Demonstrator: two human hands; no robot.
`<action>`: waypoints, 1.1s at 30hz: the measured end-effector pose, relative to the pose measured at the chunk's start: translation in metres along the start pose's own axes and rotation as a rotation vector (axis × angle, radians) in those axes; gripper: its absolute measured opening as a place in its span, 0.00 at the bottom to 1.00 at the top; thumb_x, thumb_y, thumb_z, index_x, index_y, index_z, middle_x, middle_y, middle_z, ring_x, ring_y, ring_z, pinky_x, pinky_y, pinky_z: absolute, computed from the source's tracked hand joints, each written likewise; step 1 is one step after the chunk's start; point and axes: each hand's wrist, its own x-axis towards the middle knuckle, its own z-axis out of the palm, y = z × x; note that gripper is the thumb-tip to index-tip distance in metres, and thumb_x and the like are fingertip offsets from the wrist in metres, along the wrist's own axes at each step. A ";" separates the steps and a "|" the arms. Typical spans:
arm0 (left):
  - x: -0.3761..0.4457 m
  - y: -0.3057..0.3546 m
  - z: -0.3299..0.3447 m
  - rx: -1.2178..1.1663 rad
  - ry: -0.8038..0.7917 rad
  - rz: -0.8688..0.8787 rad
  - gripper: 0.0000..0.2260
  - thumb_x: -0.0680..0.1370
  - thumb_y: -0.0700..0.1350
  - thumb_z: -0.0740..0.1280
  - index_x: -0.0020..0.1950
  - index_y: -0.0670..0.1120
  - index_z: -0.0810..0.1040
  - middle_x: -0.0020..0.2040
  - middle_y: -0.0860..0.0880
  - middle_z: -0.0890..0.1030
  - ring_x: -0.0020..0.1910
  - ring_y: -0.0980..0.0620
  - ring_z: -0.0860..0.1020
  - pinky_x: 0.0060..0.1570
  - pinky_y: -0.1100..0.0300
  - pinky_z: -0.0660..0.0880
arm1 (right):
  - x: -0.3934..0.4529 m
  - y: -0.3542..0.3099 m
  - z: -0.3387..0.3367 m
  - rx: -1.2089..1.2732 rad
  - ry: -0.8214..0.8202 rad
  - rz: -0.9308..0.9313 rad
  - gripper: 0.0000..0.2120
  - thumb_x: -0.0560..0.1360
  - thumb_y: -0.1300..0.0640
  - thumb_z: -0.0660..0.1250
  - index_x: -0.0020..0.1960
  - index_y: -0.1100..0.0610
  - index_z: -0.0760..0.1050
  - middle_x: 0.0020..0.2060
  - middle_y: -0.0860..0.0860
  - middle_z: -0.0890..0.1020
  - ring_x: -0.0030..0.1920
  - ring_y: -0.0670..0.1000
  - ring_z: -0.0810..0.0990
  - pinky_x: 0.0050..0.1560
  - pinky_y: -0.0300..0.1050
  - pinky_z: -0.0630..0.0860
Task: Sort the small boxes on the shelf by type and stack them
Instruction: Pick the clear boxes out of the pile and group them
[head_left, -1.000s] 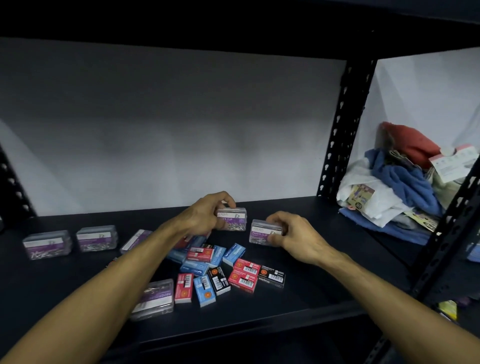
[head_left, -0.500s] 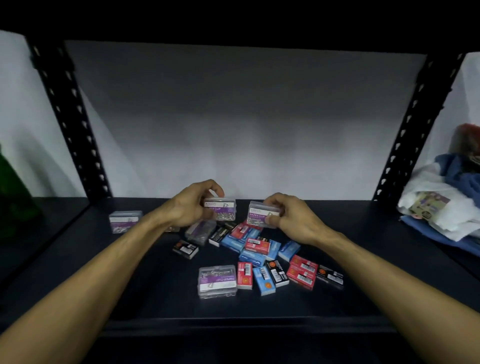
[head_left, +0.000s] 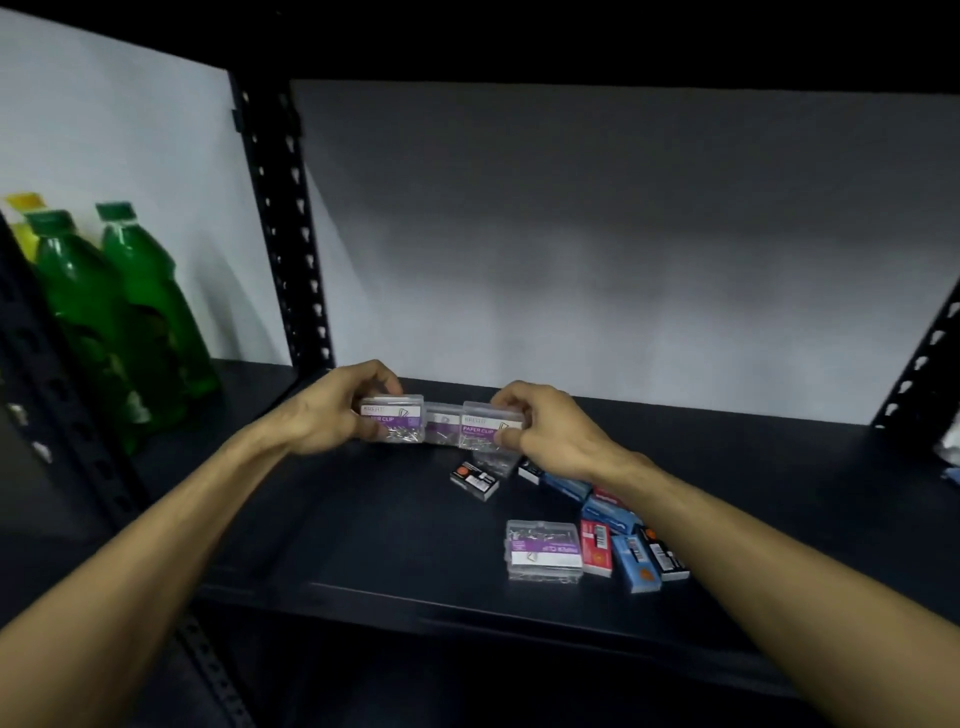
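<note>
My left hand grips a clear paper-clip box with a purple label, held above the dark shelf. My right hand grips a second clear paper-clip box beside it. A third clear box shows between and behind the two held ones. Another clear paper-clip box lies flat near the shelf's front edge. Small red, blue and black boxes lie scattered under and beside my right forearm, partly hidden by it.
Two green bottles stand in the neighbouring bay on the left, behind a black perforated upright. Another upright borders the right side, with a bit of cloth beyond it. A white wall backs the shelf.
The view has swung left, bringing the green bottles in. Both hands have carried their paper-clip boxes leftward, away from the scattered pile, and now hold them side by side.
</note>
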 end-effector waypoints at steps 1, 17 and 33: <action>-0.004 -0.005 -0.004 0.011 0.001 -0.012 0.18 0.70 0.34 0.75 0.53 0.52 0.76 0.47 0.47 0.84 0.44 0.48 0.82 0.46 0.51 0.81 | 0.002 -0.004 0.005 -0.009 -0.006 -0.003 0.16 0.75 0.58 0.72 0.61 0.52 0.75 0.51 0.46 0.81 0.48 0.44 0.79 0.48 0.38 0.75; -0.025 -0.064 -0.019 -0.014 -0.040 -0.143 0.19 0.69 0.30 0.74 0.53 0.48 0.76 0.49 0.42 0.83 0.42 0.51 0.81 0.49 0.49 0.80 | 0.026 -0.034 0.070 -0.105 -0.095 -0.038 0.13 0.73 0.56 0.74 0.57 0.52 0.77 0.39 0.41 0.77 0.39 0.43 0.77 0.35 0.34 0.67; -0.022 -0.060 -0.014 -0.007 -0.044 -0.141 0.18 0.70 0.30 0.73 0.54 0.46 0.76 0.49 0.44 0.82 0.40 0.58 0.80 0.40 0.64 0.78 | 0.030 -0.027 0.077 -0.132 -0.101 -0.020 0.17 0.74 0.53 0.73 0.62 0.51 0.76 0.53 0.47 0.82 0.49 0.46 0.79 0.49 0.40 0.74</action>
